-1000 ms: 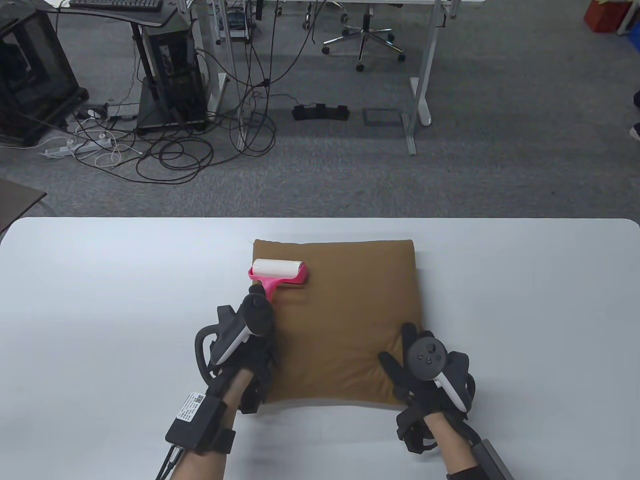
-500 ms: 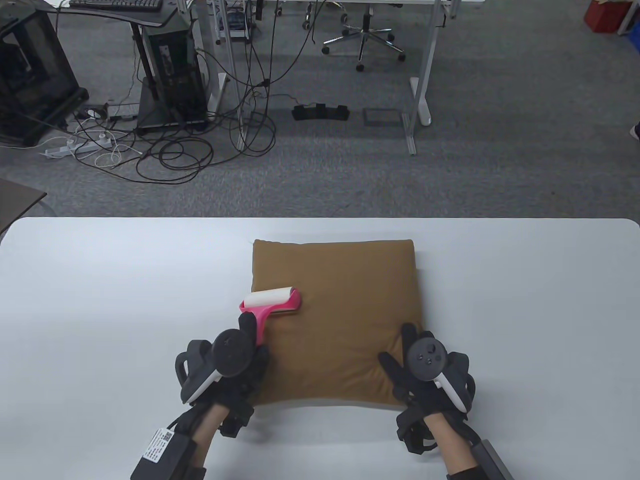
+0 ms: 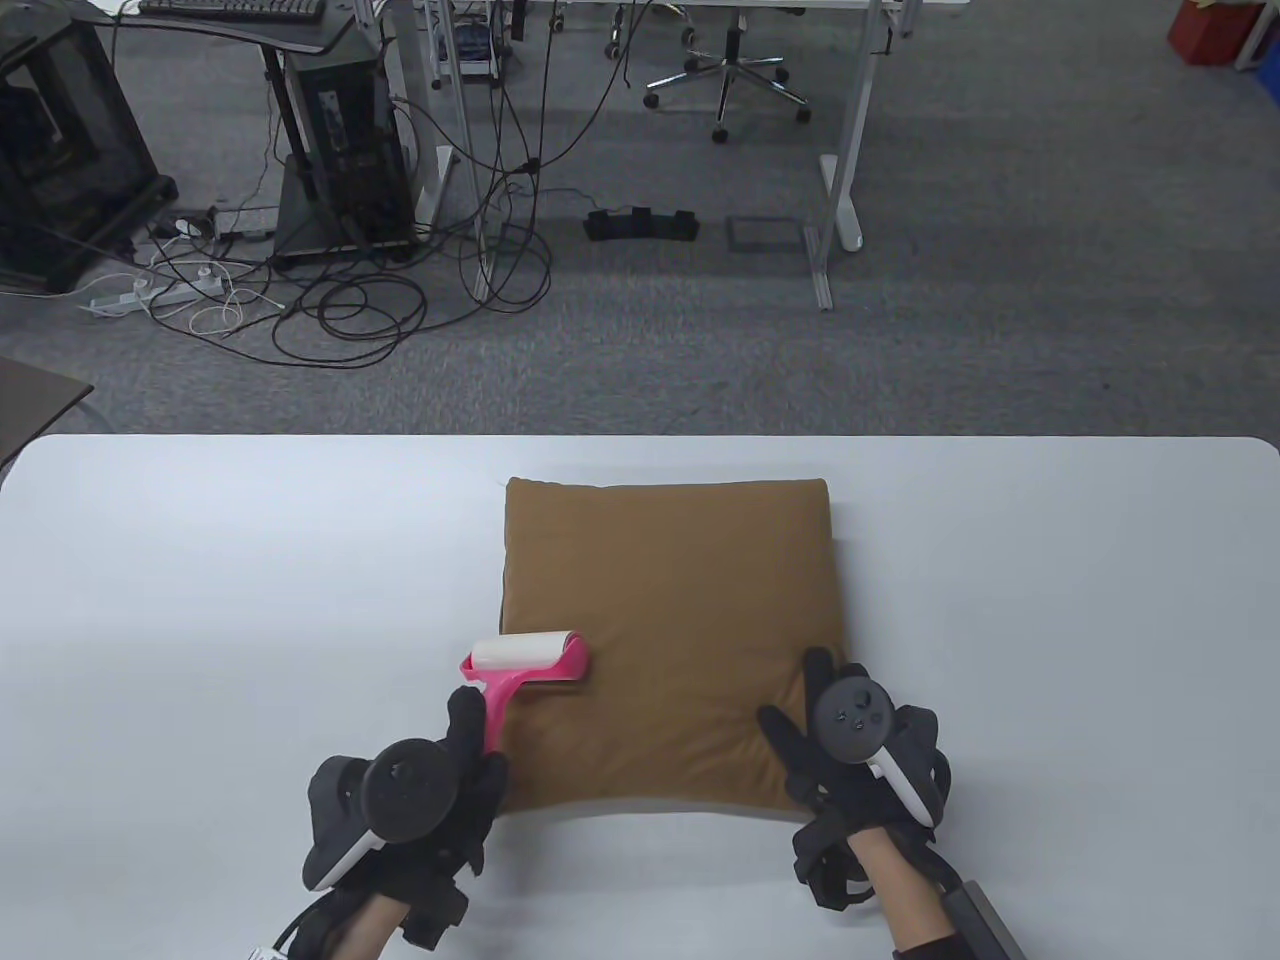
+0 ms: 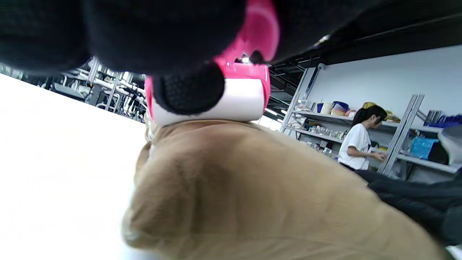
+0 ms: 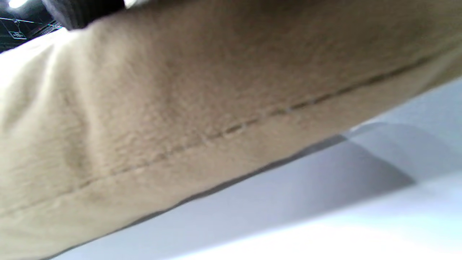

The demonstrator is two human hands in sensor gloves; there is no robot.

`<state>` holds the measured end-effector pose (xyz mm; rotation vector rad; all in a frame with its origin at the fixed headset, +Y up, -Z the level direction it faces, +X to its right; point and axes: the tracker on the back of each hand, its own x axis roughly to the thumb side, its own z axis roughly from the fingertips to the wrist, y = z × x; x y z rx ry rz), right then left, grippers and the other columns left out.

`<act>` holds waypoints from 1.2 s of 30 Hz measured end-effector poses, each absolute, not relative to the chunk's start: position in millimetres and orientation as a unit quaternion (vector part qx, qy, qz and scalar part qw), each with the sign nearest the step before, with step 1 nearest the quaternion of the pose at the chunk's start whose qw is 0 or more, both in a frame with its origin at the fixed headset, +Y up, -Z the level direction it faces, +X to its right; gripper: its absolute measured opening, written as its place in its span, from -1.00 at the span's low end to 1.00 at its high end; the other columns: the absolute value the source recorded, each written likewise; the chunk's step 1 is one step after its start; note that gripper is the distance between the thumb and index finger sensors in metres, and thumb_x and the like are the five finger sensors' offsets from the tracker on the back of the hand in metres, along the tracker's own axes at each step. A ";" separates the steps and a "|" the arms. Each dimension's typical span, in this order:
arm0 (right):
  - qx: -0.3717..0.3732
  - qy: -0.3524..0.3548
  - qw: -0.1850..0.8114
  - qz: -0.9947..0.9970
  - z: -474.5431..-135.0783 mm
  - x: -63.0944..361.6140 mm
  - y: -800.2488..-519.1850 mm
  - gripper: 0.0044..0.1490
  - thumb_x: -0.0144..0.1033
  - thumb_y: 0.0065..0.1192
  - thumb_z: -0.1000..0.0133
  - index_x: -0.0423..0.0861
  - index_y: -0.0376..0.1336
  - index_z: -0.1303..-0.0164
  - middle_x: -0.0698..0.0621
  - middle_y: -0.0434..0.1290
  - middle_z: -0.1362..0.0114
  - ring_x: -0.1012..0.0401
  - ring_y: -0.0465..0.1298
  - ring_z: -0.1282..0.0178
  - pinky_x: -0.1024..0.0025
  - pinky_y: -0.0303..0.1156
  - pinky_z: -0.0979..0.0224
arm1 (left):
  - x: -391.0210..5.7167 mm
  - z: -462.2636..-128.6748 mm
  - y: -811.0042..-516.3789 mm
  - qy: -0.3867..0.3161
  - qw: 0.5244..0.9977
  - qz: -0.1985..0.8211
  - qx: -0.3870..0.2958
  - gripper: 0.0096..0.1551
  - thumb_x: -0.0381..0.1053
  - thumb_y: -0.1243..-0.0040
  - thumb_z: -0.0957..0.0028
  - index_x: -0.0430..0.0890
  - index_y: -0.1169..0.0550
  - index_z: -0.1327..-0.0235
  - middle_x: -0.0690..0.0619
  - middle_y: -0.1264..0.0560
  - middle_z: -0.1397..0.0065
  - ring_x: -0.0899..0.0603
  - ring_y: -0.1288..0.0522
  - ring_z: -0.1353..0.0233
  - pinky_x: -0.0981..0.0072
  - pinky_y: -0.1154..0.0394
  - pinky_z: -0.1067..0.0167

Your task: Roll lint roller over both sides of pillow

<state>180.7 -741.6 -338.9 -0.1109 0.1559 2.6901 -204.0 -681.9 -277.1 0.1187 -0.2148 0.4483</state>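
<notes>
Left hand (image 3: 420, 800) grips pink roller (image 3: 525, 660) handle, drum on pillow (image 3: 670, 620) left edge, fingers mostly hidden under tracker. Right hand (image 3: 850, 750) presses pillow's near-right corner, fingers spread. Pillow on white table (image 3: 200, 600); grey carpet, cables beyond.

Each hand, left hand (image 3: 420, 800) and right hand (image 3: 850, 760), wears a black glove under a black-and-white tracker, wrists bare.

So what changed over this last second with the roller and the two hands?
The left hand, gripping the lint roller by its pink handle, drew it along the pillow's left edge from the far end toward the near end. The right hand stayed pressed on the near right corner; the pillow didn't shift.
</notes>
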 end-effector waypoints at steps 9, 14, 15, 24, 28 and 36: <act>-0.040 0.057 0.221 0.973 -338.7 180.8 -741.9 0.01 0.29 -0.18 -0.24 0.00 -0.36 -0.70 -0.46 -0.22 -0.74 -0.42 0.14 -0.54 -0.40 0.20 -0.34 | -163.5 -259.8 -657.2 -0.151 0.961 0.216 0.084 -0.26 0.02 -0.27 -0.05 -0.16 -0.34 -0.49 -0.27 -0.75 0.08 0.06 -0.70 0.62 0.02 -0.72 0.40; -0.040 0.057 0.222 0.973 -338.4 180.9 -742.2 0.01 0.29 -0.19 -0.24 0.00 -0.37 -0.70 -0.46 -0.22 -0.74 -0.42 0.14 -0.54 -0.40 0.20 -0.34 | -141.0 -271.2 -663.2 -0.147 0.969 0.188 0.058 -0.26 0.04 -0.28 -0.06 -0.14 -0.34 -0.49 -0.24 -0.75 0.08 0.05 -0.69 0.60 0.00 -0.71 0.37; -0.040 0.058 0.222 0.973 -338.6 181.0 -742.3 0.01 0.29 -0.19 -0.24 0.00 -0.37 -0.70 -0.46 -0.22 -0.74 -0.42 0.14 -0.54 -0.40 0.20 -0.34 | -135.5 -275.1 -663.0 -0.145 0.972 0.179 0.053 -0.26 0.04 -0.28 -0.06 -0.14 -0.34 -0.49 -0.24 -0.74 0.08 0.04 -0.69 0.59 -0.01 -0.70 0.36; -0.039 0.059 0.223 0.972 -338.9 181.0 -742.5 0.01 0.29 -0.19 -0.24 0.00 -0.37 -0.70 -0.46 -0.22 -0.73 -0.42 0.14 -0.54 -0.40 0.20 -0.34 | -102.5 -313.5 -654.4 -0.105 0.986 0.124 0.026 -0.25 0.10 -0.19 -0.11 -0.10 -0.26 -0.53 -0.17 -0.72 0.06 0.00 -0.66 0.55 -0.05 -0.65 0.29; -0.039 0.059 0.223 0.972 -339.1 181.0 -742.6 0.01 0.29 -0.19 -0.24 0.00 -0.37 -0.70 -0.47 -0.22 -0.73 -0.42 0.14 -0.54 -0.40 0.20 -0.34 | -89.3 -333.2 -651.9 -0.078 0.992 0.096 -0.007 -0.22 0.13 -0.13 -0.14 -0.08 -0.19 -0.57 -0.17 -0.68 -0.02 -0.02 -0.66 0.47 -0.09 -0.62 0.21; -0.039 0.059 0.223 0.972 -339.5 180.9 -742.7 0.01 0.29 -0.19 -0.24 0.00 -0.37 -0.70 -0.46 -0.22 -0.73 -0.42 0.14 -0.54 -0.40 0.20 -0.34 | -79.5 -365.1 -666.0 -0.015 0.993 0.066 -0.092 -0.11 0.16 -0.02 -0.20 0.06 0.13 -0.61 -0.23 -0.47 -0.33 -0.09 -0.62 0.19 -0.18 -0.51 -0.03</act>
